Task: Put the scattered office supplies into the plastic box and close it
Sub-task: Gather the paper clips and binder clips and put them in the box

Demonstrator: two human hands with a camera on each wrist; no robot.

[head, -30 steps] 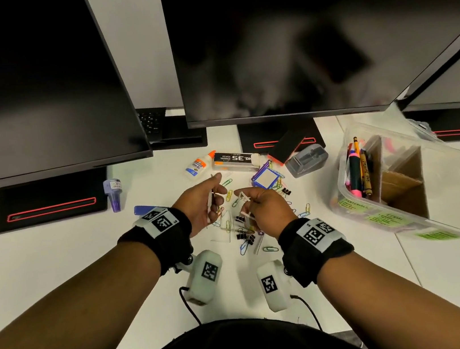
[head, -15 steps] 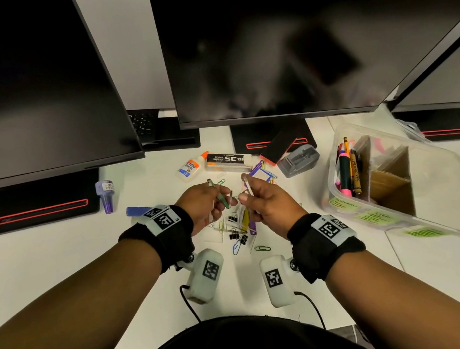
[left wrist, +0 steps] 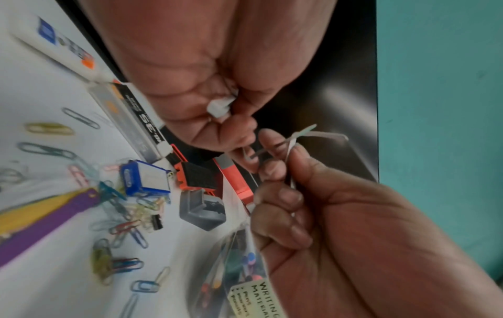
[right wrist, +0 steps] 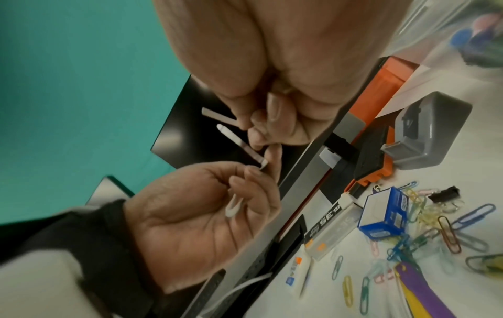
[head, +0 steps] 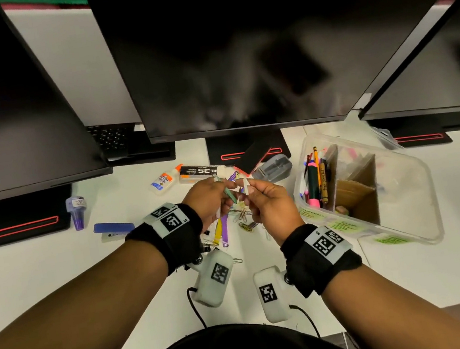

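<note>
Both hands are raised above the desk, fingertips almost touching. My left hand (head: 221, 187) pinches a few thin white zip ties (left wrist: 219, 106) and a greenish one (head: 230, 196). My right hand (head: 248, 194) pinches more white zip ties (right wrist: 239, 144), whose ends stick up past its fingers (left wrist: 318, 134). The clear plastic box (head: 409, 186) stands open at the right, holding pens and cardboard dividers. Under the hands, coloured paper clips (head: 242, 215) and purple and yellow strips (head: 222, 229) lie scattered on the white desk.
Behind the hands lie a glue bottle (head: 164, 179), a staples box (head: 198, 171), a small blue box (left wrist: 144, 179) and a grey stapler (head: 272, 168). A blue stapler (head: 113, 229) and a purple bottle (head: 76, 207) sit at the left. Three monitors overhang the desk's back.
Both hands have lifted off the pile of clips with the zip ties and come together higher up. The head view has tilted upward.
</note>
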